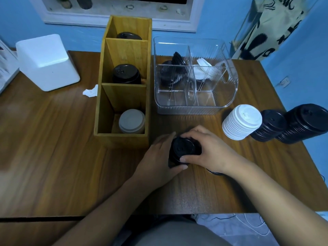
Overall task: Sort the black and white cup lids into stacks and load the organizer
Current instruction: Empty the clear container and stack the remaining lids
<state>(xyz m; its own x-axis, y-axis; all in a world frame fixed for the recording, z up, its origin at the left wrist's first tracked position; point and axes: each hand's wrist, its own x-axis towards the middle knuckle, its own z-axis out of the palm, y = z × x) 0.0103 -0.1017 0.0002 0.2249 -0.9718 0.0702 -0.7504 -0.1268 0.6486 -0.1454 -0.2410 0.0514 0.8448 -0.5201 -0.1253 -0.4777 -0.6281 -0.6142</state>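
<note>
As the left hand [158, 155] and right hand [214, 153] clasp a black lid stack [183, 148], apparently squaring it, the wooden organizer [122, 141] stands just beyond them.

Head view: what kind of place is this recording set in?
Probably a plain room set up for sorting, not a café counter: a wooden table against a blue painted wall, a white window frame behind it, and a compartmented wooden organizer.

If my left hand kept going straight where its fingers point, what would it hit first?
Your left hand, gripping the black lid stack, would likely reach the clear bin's front wall first, narrowly passing the right hand.
</note>
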